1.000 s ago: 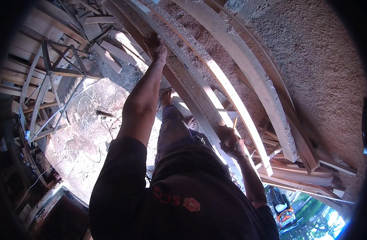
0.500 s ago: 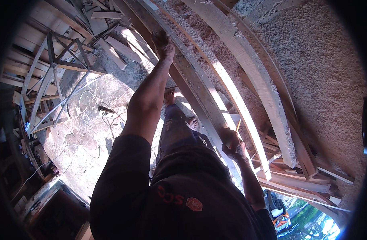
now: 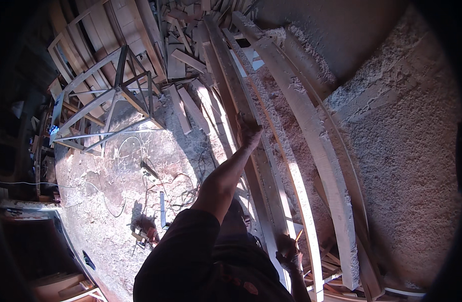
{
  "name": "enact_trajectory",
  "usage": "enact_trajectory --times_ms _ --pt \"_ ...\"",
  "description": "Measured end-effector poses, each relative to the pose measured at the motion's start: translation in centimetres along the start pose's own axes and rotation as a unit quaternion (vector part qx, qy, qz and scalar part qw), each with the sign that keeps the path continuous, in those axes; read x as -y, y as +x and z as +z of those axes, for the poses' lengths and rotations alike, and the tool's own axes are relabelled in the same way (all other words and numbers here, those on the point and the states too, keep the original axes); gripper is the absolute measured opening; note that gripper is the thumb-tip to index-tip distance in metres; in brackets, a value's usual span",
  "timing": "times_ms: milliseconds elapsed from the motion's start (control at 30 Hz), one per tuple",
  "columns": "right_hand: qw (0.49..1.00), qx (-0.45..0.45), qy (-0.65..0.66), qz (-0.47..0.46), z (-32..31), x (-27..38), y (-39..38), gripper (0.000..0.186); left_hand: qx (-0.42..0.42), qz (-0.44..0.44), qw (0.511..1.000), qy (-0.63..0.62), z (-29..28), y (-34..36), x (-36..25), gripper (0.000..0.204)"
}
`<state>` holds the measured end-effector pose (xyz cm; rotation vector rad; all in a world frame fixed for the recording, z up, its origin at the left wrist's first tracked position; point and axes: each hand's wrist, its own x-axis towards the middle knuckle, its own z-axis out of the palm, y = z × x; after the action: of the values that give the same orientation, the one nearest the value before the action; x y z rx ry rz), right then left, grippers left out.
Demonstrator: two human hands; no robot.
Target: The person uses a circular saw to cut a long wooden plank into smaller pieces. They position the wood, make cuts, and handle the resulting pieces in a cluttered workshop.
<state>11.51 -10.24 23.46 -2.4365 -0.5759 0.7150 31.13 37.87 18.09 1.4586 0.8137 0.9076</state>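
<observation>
My left hand [image 3: 250, 132] is closed round a long, dusty wooden beam [image 3: 269, 186] that runs from the upper middle down past my right side, my forearm stretched toward it. Near the beam's lower end, my right hand [image 3: 290, 259] is closed on a thin yellow pencil [image 3: 298, 234], which points up from my fingers. A dark shape in shadow by that hand is too unclear to make out. A sunlit narrow strip [image 3: 304, 211] and a wide curved timber [image 3: 332, 176] lie parallel to the beam on its right.
A wooden lattice frame [image 3: 97, 108] stands at left before stacked boards [image 3: 82, 35]. Loose offcuts [image 3: 180, 108] lie beyond. Cables [image 3: 121, 176] and a dark tool [image 3: 149, 168] lie on the pale floor [image 3: 85, 161]. A dark-topped object [image 3: 32, 241] sits lower left, a rough sawdust-coloured surface [image 3: 402, 176] at right.
The view has swung toward the far end of the timbers, so hands and beam sit lower in the picture and more of the back shows. Both hands stay at the beam.
</observation>
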Motion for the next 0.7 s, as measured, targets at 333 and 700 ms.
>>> enact_trajectory --times_ms 333,700 --pt "0.999 0.002 0.031 0.03 -0.9 1.6 0.0 0.074 0.034 -0.07 0.997 -0.022 -0.2 -1.1 -3.1 0.105" --pt "0.999 0.039 0.011 0.003 -1.5 2.2 0.6 0.085 -0.008 -0.07 0.993 0.096 -0.6 2.7 8.5 0.091"
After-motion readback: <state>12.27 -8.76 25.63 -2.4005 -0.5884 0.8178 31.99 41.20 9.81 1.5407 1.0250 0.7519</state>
